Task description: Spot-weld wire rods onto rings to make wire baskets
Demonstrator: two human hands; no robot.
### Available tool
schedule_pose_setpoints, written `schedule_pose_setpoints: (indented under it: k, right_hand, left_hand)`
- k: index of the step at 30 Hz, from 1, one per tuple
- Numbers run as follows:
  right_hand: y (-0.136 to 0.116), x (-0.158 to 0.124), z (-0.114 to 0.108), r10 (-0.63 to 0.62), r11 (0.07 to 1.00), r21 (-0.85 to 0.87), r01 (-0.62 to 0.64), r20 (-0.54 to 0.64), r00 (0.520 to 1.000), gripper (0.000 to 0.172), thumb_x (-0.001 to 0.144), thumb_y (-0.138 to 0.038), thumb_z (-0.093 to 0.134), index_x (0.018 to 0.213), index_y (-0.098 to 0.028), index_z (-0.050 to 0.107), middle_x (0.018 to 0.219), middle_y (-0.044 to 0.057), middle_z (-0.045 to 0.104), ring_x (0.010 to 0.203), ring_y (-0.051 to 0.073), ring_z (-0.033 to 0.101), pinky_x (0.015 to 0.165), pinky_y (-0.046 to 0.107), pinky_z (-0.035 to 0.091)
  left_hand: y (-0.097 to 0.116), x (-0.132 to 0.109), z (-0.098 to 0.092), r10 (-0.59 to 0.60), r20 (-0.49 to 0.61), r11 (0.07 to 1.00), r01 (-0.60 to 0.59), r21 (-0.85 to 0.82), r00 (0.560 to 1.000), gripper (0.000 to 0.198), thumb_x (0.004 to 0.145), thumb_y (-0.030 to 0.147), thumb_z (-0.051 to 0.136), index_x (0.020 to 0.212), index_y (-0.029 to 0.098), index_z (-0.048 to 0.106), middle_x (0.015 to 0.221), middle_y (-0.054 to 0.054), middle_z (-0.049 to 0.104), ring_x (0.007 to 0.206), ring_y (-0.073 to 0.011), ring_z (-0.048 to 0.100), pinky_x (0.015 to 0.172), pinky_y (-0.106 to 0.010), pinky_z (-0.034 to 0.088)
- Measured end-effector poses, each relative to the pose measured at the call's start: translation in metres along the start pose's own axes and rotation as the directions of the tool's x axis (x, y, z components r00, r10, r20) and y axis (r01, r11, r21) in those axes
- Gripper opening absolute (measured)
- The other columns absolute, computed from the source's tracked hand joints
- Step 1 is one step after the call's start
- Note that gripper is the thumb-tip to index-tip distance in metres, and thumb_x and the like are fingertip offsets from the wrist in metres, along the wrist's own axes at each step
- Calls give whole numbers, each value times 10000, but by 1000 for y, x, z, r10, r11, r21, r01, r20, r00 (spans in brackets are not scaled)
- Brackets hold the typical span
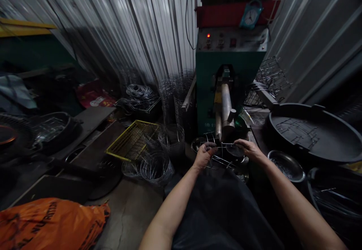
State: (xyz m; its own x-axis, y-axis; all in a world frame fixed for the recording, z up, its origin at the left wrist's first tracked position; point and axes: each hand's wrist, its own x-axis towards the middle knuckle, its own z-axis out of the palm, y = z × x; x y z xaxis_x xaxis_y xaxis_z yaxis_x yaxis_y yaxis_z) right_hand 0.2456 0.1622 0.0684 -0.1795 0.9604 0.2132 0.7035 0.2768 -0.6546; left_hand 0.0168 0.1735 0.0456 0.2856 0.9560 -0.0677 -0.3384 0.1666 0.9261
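Note:
My left hand point(204, 155) and my right hand point(249, 149) both grip a thin wire frame point(222, 150), held level just below the metal arm point(226, 105) of a green welding machine point(226, 65). The left fingers curl round the frame's left side. On its right end the right fingers pinch. A small metal bowl point(198, 144) sits just under the frame.
Wire cylinders point(172, 138) and wire rings point(157, 167) stand left of the machine beside a yellow wire basket point(128, 142). A large black round tray point(313, 135) and a steel bowl point(285, 165) lie to the right. An orange bag point(51, 221) lies at lower left.

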Motion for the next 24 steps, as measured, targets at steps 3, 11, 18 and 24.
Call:
schedule_pose_setpoints:
  k: [3,11,18,24]
  right_hand:
    - [2,1,-1,7,1000,3,-7,16,1000,230,791,-380,439,857,-221,591,840,29,629,791,181,574,735,284,443]
    - [4,7,-5,38,999,-3,-38,84,996,237,783,-378,446,863,-212,596,844,25,628,809,188,566,736,279,428]
    - [6,9,-6,38,999,6,-38,78,996,234,779,-384,453,855,-220,601,835,17,631,797,187,572,720,273,436]
    - [6,8,-6,49,999,-21,-48,51,998,231,786,-389,451,865,-230,599,827,12,634,769,179,578,706,277,437]
  left_hand:
    - [2,0,0,-15,-1,1000,15,8,1000,352,567,361,701,821,146,586,481,89,366,366,-10,312,370,-162,208]
    - [5,2,1,-44,6,999,44,-8,999,362,554,377,704,806,149,580,465,96,385,348,-7,312,368,-158,230]
    - [3,7,1,-70,0,998,70,-7,998,365,549,376,707,801,150,571,464,90,396,341,-11,319,338,-152,200]
    - [4,7,0,-79,-21,997,79,-8,997,381,526,367,721,794,142,570,482,85,406,347,-11,331,333,-149,208]
